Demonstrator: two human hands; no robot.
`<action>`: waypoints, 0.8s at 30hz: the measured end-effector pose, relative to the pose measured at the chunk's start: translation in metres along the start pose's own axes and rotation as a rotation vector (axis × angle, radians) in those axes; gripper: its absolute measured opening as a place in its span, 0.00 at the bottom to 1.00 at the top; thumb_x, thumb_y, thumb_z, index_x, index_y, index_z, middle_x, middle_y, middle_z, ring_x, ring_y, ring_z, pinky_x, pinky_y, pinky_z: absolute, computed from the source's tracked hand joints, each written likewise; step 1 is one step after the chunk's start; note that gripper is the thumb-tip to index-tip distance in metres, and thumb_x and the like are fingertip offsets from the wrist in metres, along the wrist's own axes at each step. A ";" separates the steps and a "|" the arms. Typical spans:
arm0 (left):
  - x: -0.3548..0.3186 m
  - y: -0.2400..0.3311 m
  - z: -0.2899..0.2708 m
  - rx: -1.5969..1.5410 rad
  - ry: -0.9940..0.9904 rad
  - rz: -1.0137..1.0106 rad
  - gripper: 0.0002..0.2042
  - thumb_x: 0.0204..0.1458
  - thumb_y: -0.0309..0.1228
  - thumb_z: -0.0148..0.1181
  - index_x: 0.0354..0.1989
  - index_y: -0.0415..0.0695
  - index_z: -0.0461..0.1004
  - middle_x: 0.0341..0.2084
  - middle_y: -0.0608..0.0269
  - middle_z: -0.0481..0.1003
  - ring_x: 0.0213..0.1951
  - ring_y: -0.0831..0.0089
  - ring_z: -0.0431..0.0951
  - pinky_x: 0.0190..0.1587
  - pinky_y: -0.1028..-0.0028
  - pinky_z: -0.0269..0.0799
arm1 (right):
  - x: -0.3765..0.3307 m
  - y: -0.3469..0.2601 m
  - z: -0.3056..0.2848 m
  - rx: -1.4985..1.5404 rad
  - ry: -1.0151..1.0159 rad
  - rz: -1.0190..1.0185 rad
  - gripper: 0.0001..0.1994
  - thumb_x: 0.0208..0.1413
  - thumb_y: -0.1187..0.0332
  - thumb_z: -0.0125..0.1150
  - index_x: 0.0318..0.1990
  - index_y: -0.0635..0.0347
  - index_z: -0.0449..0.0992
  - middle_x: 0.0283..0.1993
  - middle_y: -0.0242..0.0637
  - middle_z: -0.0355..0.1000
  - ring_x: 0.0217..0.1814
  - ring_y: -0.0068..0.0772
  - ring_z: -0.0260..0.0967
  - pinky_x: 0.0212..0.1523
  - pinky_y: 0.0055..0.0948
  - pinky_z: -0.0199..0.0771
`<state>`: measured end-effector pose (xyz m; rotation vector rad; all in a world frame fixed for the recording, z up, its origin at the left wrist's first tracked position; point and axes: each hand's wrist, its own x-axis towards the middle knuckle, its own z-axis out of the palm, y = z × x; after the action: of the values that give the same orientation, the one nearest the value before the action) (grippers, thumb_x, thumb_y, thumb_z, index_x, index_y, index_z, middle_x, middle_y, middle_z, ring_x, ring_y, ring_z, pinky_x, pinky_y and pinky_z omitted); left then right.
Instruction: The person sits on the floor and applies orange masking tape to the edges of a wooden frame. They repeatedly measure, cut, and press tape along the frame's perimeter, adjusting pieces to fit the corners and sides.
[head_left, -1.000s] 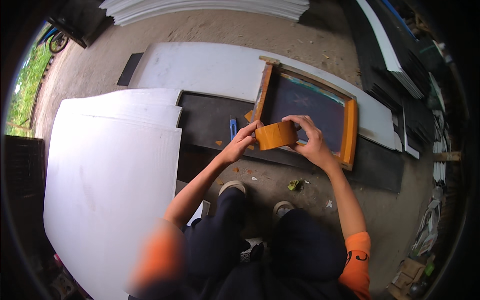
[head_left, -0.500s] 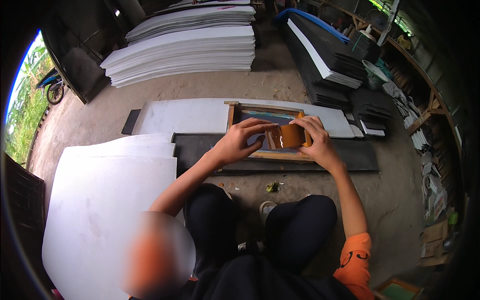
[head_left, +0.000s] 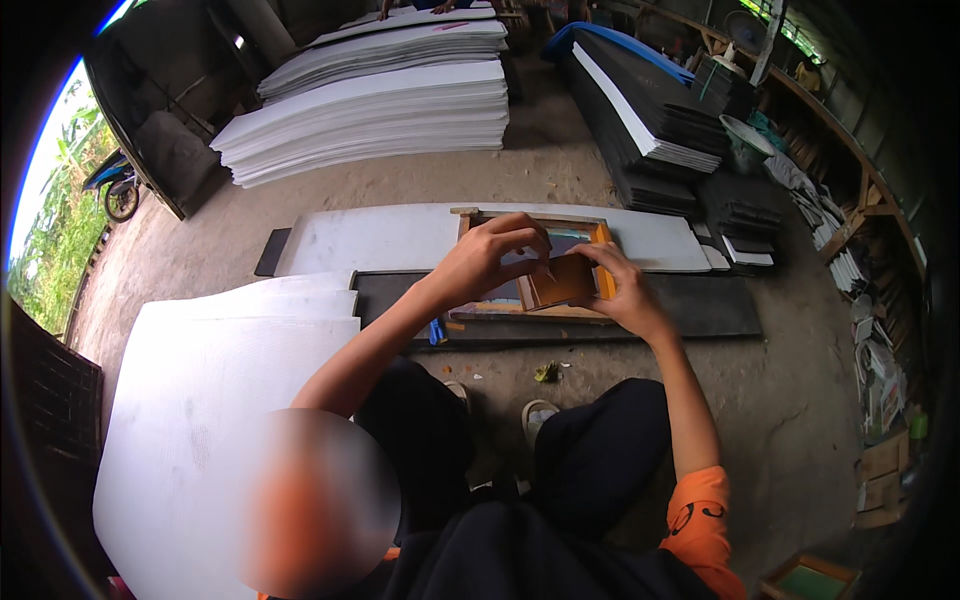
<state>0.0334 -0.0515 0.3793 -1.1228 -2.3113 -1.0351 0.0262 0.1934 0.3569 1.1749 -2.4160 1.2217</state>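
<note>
A roll of brown tape (head_left: 562,281) is held up in front of me by both hands. My right hand (head_left: 622,293) grips its right side. My left hand (head_left: 492,257) pinches at its upper left edge with the fingertips. Under the hands lies a wooden frame (head_left: 480,219) with a dark mesh and orange tape along its right rail, resting on a black sheet (head_left: 710,305) on the ground. A small blue object (head_left: 436,331) lies at the frame's near left corner.
A long white board (head_left: 370,240) lies behind the black sheet. Large white sheets (head_left: 210,400) cover the ground at my left. Stacks of white sheets (head_left: 370,110) and black sheets (head_left: 640,110) stand further back. Shelves with clutter line the right side.
The view has tilted up and now takes in the stacks at the back. Both hands stay on the tape roll over the frame, and the left fingers have shifted to its edge.
</note>
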 end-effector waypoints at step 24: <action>0.000 -0.053 0.070 -0.033 0.221 -0.339 0.11 0.52 0.32 0.58 0.41 0.44 0.67 0.42 0.47 0.61 0.43 0.50 0.70 0.46 0.60 0.68 | 0.039 0.057 0.059 -0.121 0.305 0.181 0.06 0.48 0.72 0.65 0.33 0.60 0.75 0.35 0.34 0.72 0.36 0.31 0.67 0.38 0.28 0.68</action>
<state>-0.0095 -0.0213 0.3090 -0.5997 -2.3565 -1.2506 -0.0311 0.1475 0.3038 0.6912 -2.3619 1.1844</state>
